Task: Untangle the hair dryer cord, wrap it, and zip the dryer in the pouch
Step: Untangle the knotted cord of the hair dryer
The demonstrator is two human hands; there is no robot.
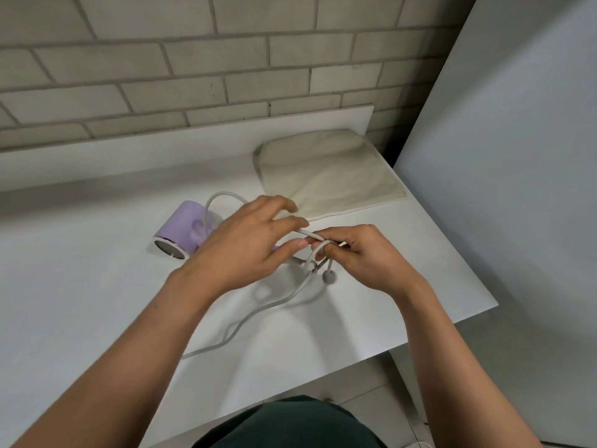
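Head view looks down on two hands meeting over the white worktop (pixel 97 302). The right hand (pixel 365 257) has a curled-finger grip on a loop of the grey cord (pixel 268 305). The left hand (pixel 248 240) pinches the same cord between thumb and forefinger, its other fingers loose. Under them the cord tangles beside a round grey plug (pixel 329 277), then trails toward the near edge. The lilac hair dryer (pixel 182 229) lies just left of the left hand, and the cream pouch (pixel 329 176) lies flat behind.
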